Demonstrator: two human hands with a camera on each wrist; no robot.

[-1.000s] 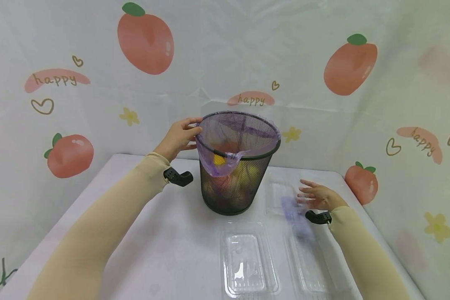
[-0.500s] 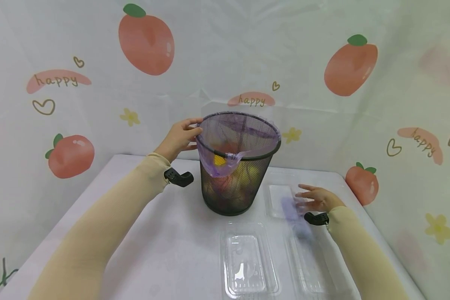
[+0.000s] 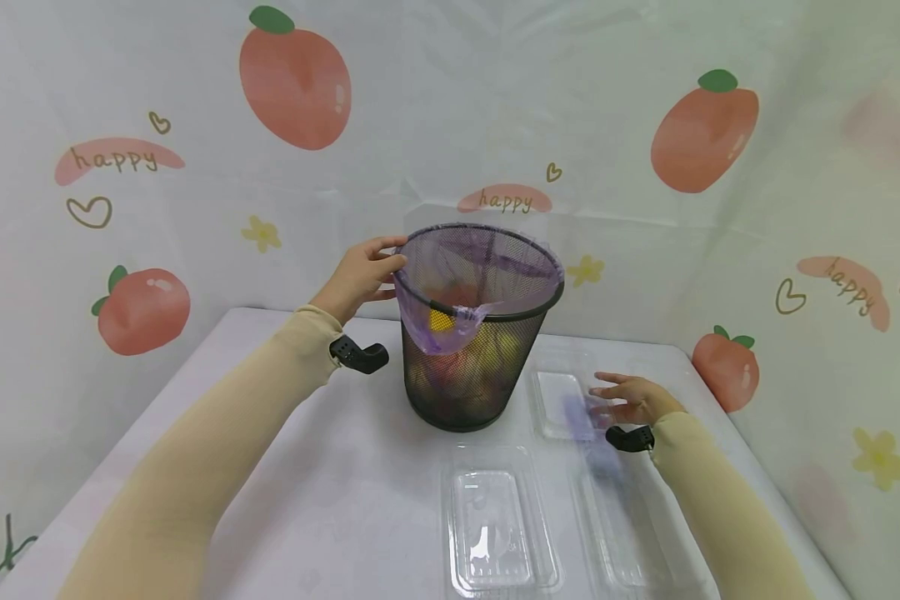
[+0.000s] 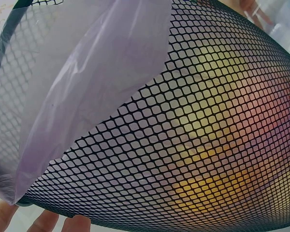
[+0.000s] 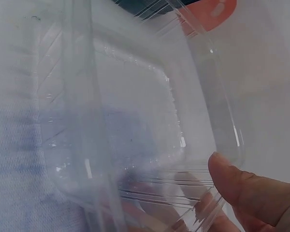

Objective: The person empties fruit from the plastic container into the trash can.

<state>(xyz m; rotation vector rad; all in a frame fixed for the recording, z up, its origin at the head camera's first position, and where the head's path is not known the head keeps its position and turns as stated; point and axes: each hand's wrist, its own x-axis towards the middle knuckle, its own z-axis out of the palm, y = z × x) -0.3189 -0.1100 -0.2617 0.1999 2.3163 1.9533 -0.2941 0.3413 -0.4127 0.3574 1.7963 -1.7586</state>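
Note:
A black mesh wastebasket (image 3: 461,375), lined with a purple plastic bag (image 3: 442,333), stands upright at the table's middle. My left hand (image 3: 358,275) holds its left rim; in the left wrist view, fingertips (image 4: 44,221) show at the rim beside the bag. Blurred red and yellow things inside show through the mesh. At the right, my right hand (image 3: 633,400) grips the edge of a clear plastic container (image 5: 135,111). The thumb (image 5: 241,186) lies over the edge in the right wrist view, and the other fingers show through the plastic.
Two more clear plastic containers lie near the table's front: one in front of the basket (image 3: 491,529), the other to its right (image 3: 622,533). A printed cloth (image 3: 450,108) backs the table (image 3: 330,500). Something blurred and bluish (image 3: 592,433) shows near the right hand.
The right hand has moved slightly down and left. My left hand keeps its place on the rim, and the basket has not visibly moved.

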